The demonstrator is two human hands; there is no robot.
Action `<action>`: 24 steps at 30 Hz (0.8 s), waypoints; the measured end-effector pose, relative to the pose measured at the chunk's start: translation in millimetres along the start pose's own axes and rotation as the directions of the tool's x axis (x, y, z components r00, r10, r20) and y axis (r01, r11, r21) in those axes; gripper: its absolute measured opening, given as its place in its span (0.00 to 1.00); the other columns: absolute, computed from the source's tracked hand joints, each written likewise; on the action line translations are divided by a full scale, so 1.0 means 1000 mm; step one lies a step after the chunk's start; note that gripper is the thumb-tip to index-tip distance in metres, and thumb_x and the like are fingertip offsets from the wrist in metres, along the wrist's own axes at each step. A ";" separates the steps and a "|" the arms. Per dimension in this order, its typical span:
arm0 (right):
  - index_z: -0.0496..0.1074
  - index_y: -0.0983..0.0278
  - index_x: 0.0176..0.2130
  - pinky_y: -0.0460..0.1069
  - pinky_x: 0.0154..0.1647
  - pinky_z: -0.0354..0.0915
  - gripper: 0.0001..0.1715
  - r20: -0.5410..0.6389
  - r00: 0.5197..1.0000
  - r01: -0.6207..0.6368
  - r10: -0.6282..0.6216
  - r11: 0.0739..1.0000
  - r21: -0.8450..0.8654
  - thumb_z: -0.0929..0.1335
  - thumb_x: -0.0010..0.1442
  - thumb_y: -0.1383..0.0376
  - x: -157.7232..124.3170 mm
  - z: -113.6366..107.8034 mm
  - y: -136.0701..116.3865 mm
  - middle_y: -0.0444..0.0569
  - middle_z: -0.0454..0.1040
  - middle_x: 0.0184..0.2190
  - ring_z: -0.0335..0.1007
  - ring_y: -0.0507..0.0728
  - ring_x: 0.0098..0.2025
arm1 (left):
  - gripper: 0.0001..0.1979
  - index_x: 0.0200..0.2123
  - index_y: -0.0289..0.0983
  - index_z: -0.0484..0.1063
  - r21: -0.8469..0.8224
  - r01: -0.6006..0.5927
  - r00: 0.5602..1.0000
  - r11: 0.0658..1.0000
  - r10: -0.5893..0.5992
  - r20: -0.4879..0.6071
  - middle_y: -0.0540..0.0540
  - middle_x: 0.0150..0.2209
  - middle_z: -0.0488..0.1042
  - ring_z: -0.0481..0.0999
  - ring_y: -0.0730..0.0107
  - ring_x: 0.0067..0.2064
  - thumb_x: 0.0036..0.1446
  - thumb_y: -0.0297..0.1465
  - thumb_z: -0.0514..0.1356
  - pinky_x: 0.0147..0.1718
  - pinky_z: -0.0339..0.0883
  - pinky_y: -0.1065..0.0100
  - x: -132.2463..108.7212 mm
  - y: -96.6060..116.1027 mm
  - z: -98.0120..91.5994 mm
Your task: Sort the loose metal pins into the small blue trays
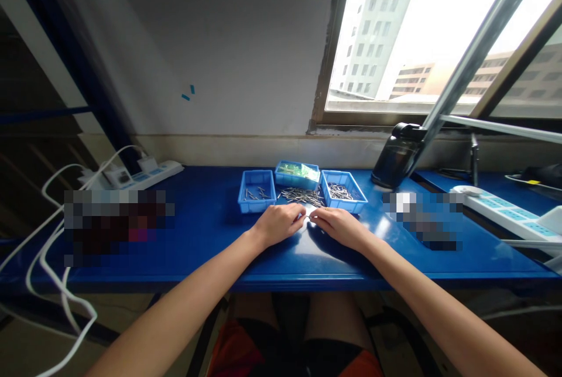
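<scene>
nearest to me, at the bottom of the frame, are the seated person's lap in black and orange shorts (235, 345) and two bare forearms reaching up over the blue worktop (197, 222). the left hand (278, 225) and the right hand (338, 226) meet near the middle of the frame, fingertips turned toward each other and almost touching. on both, the fingers are bunched in narrow, but whatever may sit between them is too small for me to make out, so i cannot tell if they hold anything.

just beyond the hands, a loose heap of slim metal pins (302, 196) lies on the worktop. around it stand three light-blue plastic bins: the left bin (257, 207) has a few pins scattered on its bottom, the right bin (351, 207) carries many more, and the back bin (284, 180) holds a green-tinted clear packet (302, 170).

right of centre, a black bottle (395, 157) stands near the worktop's far edge. a white power strip (160, 173) lies at the left of the frame with plugs in it, white cables (65, 289) looping down; another power strip (504, 211) is at the right. a window (373, 43) fills the upper right, beside a grey wall (228, 43).
</scene>
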State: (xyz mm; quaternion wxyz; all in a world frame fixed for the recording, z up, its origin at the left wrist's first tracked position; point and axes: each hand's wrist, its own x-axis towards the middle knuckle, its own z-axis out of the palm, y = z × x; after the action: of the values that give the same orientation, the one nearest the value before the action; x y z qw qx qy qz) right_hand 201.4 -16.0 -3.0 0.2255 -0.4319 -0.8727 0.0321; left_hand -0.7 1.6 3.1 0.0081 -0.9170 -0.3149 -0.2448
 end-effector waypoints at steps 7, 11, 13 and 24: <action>0.70 0.62 0.37 0.46 0.33 0.62 0.12 0.039 0.999 0.030 -0.029 0.999 -0.027 0.59 0.62 0.62 0.000 0.001 -0.002 0.48 0.74 0.32 0.71 0.54 0.33 | 0.10 0.39 0.37 0.68 -0.027 -0.092 0.996 0.995 0.092 -0.005 0.49 0.33 0.74 0.74 0.73 0.34 0.60 0.33 0.49 0.32 0.64 0.74 -0.001 0.001 0.003; 0.69 0.61 0.37 0.46 0.33 0.62 0.12 0.002 1.000 -0.027 0.028 0.998 -0.054 0.59 0.62 0.61 0.000 -0.001 -0.002 0.48 0.75 0.32 0.71 0.54 0.33 | 0.10 0.37 0.37 0.68 0.022 -0.015 1.000 1.000 0.015 -0.008 0.49 0.33 0.74 0.74 0.72 0.34 0.60 0.33 0.49 0.31 0.64 0.74 0.000 0.000 0.000; 0.69 0.62 0.37 0.46 0.33 0.62 0.13 -0.031 0.998 -0.056 0.054 0.997 -0.047 0.58 0.62 0.61 0.000 -0.002 -0.002 0.48 0.74 0.32 0.70 0.54 0.32 | 0.10 0.36 0.37 0.67 0.045 0.039 0.999 0.998 -0.039 0.000 0.48 0.33 0.74 0.74 0.71 0.34 0.60 0.33 0.49 0.30 0.64 0.73 0.000 -0.001 -0.001; 0.70 0.63 0.37 0.45 0.32 0.61 0.15 -0.109 0.993 0.041 -0.040 0.999 0.005 0.58 0.63 0.60 -0.002 -0.005 -0.008 0.49 0.75 0.32 0.70 0.52 0.31 | 0.11 0.39 0.38 0.68 0.046 -0.006 0.988 0.999 -0.001 0.154 0.48 0.35 0.75 0.75 0.66 0.36 0.60 0.33 0.48 0.30 0.65 0.71 -0.001 -0.003 0.006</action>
State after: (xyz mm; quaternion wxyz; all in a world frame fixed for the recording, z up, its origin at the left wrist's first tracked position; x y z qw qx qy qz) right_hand 198.1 -23.3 2.9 0.2748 -0.4143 -0.8676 0.0070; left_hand -0.6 4.4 -2.7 0.0054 -0.9331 -0.3191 -0.1661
